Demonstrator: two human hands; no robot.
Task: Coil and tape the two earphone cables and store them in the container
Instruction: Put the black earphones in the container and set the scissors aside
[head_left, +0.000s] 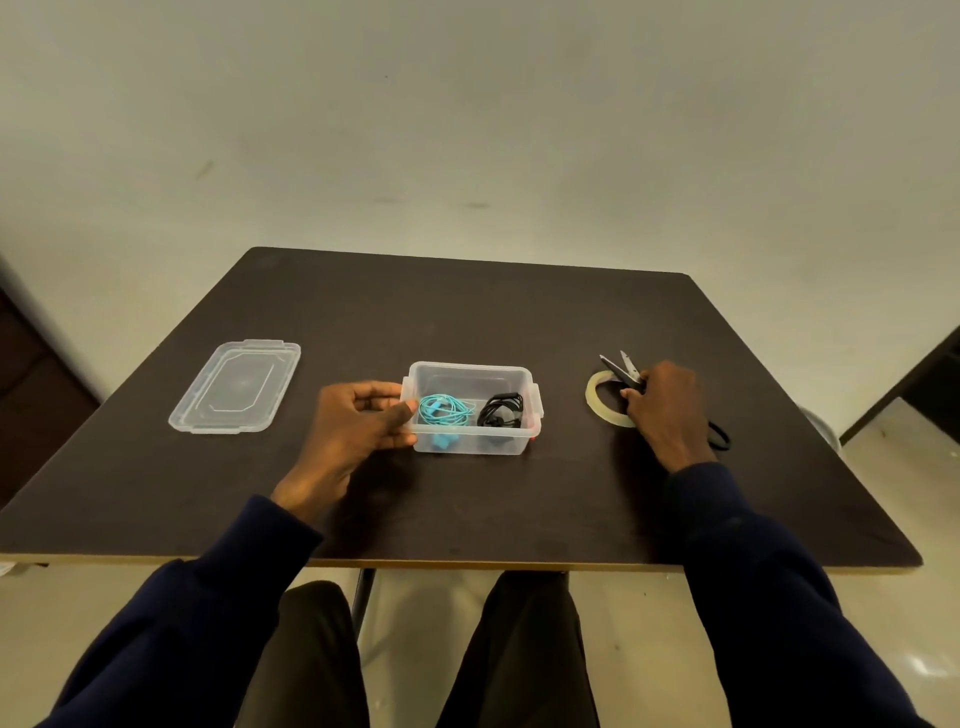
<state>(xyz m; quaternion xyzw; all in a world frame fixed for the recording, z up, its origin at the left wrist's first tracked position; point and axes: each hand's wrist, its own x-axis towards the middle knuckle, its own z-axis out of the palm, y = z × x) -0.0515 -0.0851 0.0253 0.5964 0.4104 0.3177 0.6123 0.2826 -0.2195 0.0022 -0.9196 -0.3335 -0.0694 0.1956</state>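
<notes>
The teal earphone cable (445, 410) and the black earphone cable (501, 410) both lie coiled inside the clear container (470, 369), side by side, teal to the left. I can't make out tape on either coil from here. If a wrap is weak, a loop could spring up over the rim and get caught when the box is closed. The left hand (358, 421) pinches the container's left end, thumb against the near corner and fingers curled round the lip. The box looks light, so a tug from that one end could tilt it and spill the coils. The lid (236, 387) lies well apart to the left on the table (467, 312). The right hand (662, 410) curls over the scissors (621, 370), which lie across the tape roll (595, 397) with blades parted; a careless lift could drag the roll.
</notes>
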